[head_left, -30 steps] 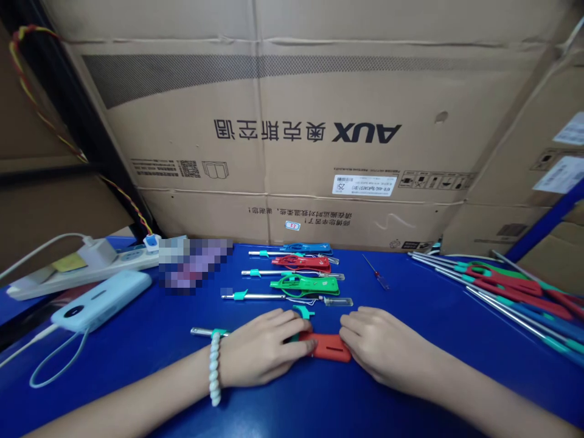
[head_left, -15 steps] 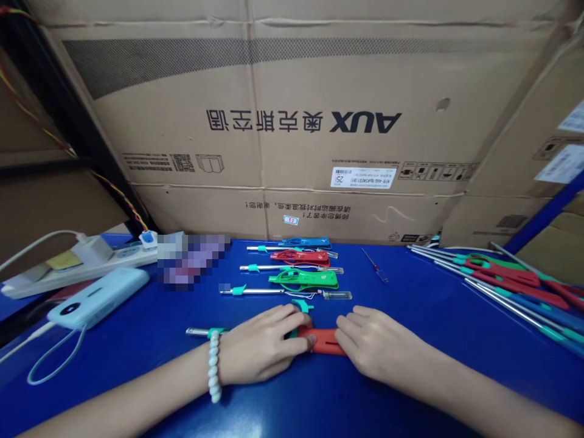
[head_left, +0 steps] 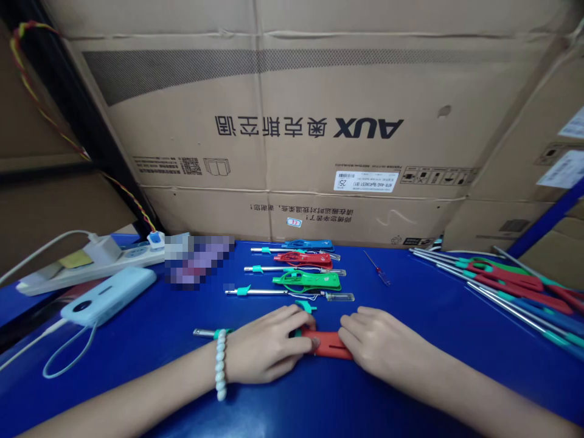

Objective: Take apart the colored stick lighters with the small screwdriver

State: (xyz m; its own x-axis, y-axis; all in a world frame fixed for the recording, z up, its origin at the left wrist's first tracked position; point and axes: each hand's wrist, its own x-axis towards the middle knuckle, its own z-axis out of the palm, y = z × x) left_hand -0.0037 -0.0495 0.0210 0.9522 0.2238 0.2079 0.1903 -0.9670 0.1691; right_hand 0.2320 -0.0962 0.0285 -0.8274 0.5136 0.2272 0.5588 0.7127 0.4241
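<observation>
A red long-neck lighter (head_left: 328, 345) lies sideways at the near middle, its metal tube (head_left: 204, 333) showing beyond my left wrist. My left hand (head_left: 274, 344), with a beaded bracelet at the wrist, has its fingers closed round the tube end of the red handle. On the handle's other end my right hand (head_left: 374, 340) is closed, its fingers curled over it and hiding that tip. Just beyond my left fingers sits a small teal trigger piece (head_left: 306, 307). Farther back are opened lighters with a green handle (head_left: 314, 280), a red handle (head_left: 310, 260) and a blue handle (head_left: 314, 244).
At right lies a pile of whole lighters (head_left: 511, 286). A small screwdriver (head_left: 378, 269) rests right of the opened ones. To the left are a light-blue power bank (head_left: 116, 295) with cables and a white power strip (head_left: 45, 274). A cardboard box (head_left: 296, 73) stands behind.
The whole view has shifted slightly to the right. Both hands keep their hold on the red lighter, with almost no change in their pose.
</observation>
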